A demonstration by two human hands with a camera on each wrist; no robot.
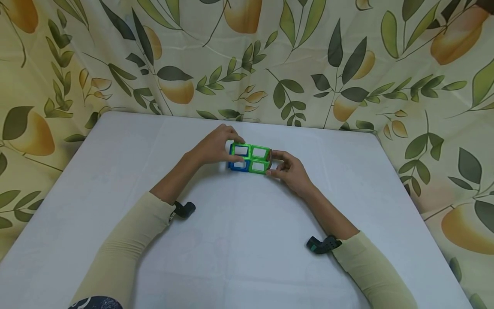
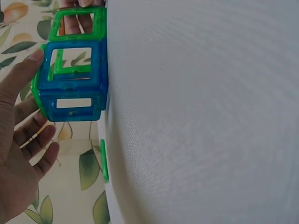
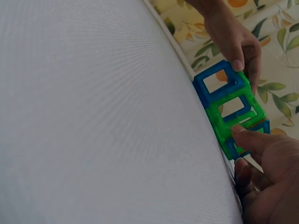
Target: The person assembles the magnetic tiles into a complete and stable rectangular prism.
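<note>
A boxy block of see-through magnetic tiles [image 1: 250, 159], with square green and blue frames, stands on the white table. Its left end is blue, seen close up as a blue tile [image 2: 70, 85] in the left wrist view. My left hand [image 1: 212, 148] holds this end, thumb on the near top edge and fingers on the far side. At the opposite end my right hand [image 1: 292, 172] pinches the block between thumb and fingers. A dark reddish edge [image 1: 270, 159] shows beside those fingers. The inside of the block is only partly visible through the frames.
Beyond the left hand a thin green piece [image 2: 103, 161] shows edge-on at the table surface in the left wrist view. The white-covered table [image 1: 231, 240] ends at a curtain [image 1: 247, 90] printed with fruit and leaves. Dark wrist devices [image 1: 185, 210] sit by both sleeves.
</note>
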